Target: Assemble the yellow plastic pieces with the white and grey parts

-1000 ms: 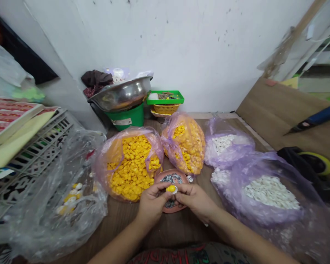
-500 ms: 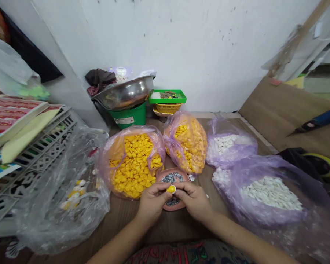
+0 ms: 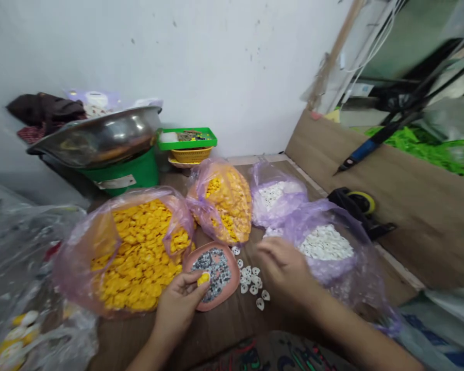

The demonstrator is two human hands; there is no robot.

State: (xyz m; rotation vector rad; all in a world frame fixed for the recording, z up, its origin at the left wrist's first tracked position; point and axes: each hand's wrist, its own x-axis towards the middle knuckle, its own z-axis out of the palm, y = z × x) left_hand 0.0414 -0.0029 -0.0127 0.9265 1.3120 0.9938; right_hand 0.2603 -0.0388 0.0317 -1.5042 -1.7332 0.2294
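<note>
My left hand (image 3: 179, 301) pinches a small yellow plastic piece (image 3: 203, 279) with a pale edge between thumb and fingers. The piece hovers over a pink tray (image 3: 235, 281) of tiny grey and silvery bits. To the right, my right hand (image 3: 284, 263) is lifted above the table, its fingers curled and smeared by motion; whether they hold anything is not visible. Below and left of that hand lie several flat white pieces with dark dots (image 3: 251, 280). Beyond it is a purple bag (image 3: 348, 216) holding more white pieces (image 3: 327, 243).
Two clear purplish bags of yellow pieces (image 3: 139, 252) (image 3: 232, 201) stand behind the tray. A smaller bag of white pieces (image 3: 272, 196) is at the back. Left rear: a metal basin (image 3: 112, 134) on a green bucket (image 3: 139, 172). A black tape dispenser (image 3: 342, 198) stands right.
My hands have parted: the left keeps the yellow piece, while the right has moved off rightward. The view has swung right, and the loose white pieces are now uncovered.
</note>
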